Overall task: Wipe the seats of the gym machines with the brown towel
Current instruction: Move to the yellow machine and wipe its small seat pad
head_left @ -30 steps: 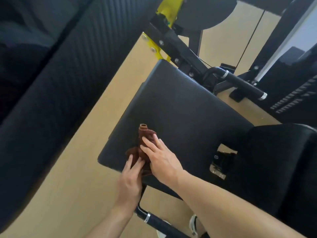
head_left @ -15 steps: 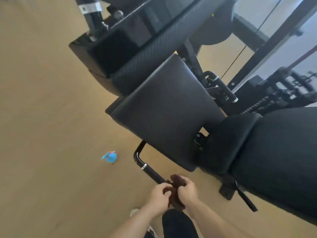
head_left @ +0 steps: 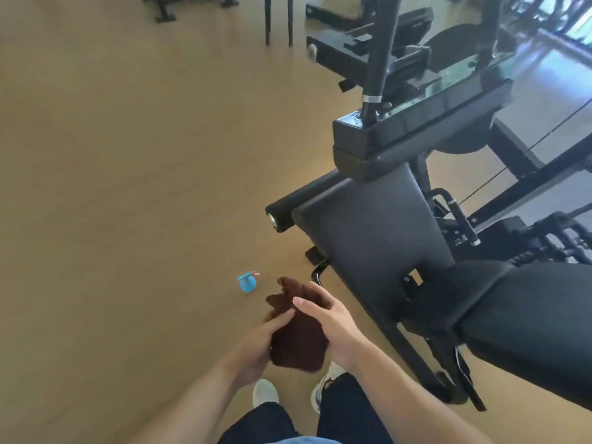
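Tan wooden floor (head_left: 112, 187), black machine frames (head_left: 416, 133) at right, daylit glass (head_left: 563, 14) far right.

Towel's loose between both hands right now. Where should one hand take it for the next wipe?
Judging from here, grip the brown towel at its bunched lower middle, coming from the left, where the left hand already cradles it. The upper flap is floppy; the right hand only steadies it.
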### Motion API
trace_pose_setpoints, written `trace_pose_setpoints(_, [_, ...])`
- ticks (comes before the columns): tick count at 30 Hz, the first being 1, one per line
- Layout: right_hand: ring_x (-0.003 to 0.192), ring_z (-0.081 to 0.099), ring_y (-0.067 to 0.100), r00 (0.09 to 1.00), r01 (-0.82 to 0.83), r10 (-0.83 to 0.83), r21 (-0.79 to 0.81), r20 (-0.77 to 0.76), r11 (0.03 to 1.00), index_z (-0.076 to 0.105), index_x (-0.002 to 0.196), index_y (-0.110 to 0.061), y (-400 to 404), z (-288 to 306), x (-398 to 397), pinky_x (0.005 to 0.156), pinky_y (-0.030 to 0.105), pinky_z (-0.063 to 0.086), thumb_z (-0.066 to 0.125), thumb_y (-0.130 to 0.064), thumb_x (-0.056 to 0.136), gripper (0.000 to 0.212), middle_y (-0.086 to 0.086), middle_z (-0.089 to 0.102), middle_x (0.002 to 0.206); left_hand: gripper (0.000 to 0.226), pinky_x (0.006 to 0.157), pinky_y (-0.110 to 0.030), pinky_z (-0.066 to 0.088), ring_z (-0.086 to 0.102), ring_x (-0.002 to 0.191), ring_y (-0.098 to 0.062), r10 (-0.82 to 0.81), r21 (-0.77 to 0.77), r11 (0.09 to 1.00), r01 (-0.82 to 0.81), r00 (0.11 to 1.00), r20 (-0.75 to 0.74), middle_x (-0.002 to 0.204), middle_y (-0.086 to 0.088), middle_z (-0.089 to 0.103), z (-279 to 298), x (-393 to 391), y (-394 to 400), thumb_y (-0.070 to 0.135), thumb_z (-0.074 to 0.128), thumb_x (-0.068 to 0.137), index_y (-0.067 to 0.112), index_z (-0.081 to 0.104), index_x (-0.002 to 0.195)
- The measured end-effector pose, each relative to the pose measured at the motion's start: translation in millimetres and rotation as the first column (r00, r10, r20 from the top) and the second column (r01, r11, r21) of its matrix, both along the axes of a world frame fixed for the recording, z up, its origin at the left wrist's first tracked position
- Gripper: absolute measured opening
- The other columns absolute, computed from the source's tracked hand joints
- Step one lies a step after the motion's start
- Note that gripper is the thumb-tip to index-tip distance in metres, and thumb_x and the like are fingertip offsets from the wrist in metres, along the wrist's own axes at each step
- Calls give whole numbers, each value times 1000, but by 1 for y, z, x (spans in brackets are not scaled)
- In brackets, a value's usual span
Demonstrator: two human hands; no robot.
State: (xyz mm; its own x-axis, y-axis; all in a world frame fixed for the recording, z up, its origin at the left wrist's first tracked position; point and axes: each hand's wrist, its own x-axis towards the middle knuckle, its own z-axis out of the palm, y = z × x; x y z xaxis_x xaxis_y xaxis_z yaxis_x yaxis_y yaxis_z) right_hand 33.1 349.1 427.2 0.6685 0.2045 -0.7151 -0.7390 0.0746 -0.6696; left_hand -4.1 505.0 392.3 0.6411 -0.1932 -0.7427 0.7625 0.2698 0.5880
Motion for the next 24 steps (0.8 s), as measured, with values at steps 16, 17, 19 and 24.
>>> trace_pose_setpoints(16, [83, 72, 24, 896, -442, 443, 35, -33, 896, 69, 97, -10, 100, 12, -36, 83, 41, 55, 62, -10, 99, 8, 14, 75, 98, 44, 88, -33, 48, 69, 96, -19, 644, 259, 716, -649, 757, 116, 92, 0, 76, 32, -169, 11, 60, 82, 66, 21, 74, 85])
trace_pose_setpoints(17, [79, 73, 25, 859, -501, 508, 93, -62, 860, 68, 96, -10, 109, 14, -51, 80, 41, 55, 59, -9, 99, 10, 15, 75, 98, 44, 92, -30, 48, 69, 104, -16, 714, 293, 642, -709, 692, 110, 101, 0, 76, 36, -185, 7, 59, 80, 70, 21, 75, 92])
trace_pose_setpoints(19, [85, 74, 32, 726, -667, 685, 173, -70, 725, 69, 97, -13, 124, 17, -86, 78, 45, 58, 54, -10, 99, 15, 18, 75, 104, 44, 89, -23, 48, 66, 109, -10, 826, 359, 478, -802, 549, 128, 115, 2, 72, 48, -217, -1, 51, 79, 80, 23, 70, 113])
trace_pose_setpoints(24, [91, 70, 25, 335, -922, 940, 229, 71, 311, 66, 110, -10, 156, 43, -169, 58, 26, 52, 47, -9, 100, 22, 15, 75, 108, 77, 100, -21, 40, 52, 124, -7, 936, 410, 170, -896, 277, 218, 132, 18, 55, 77, -297, -7, 32, 88, 75, 32, 43, 138])
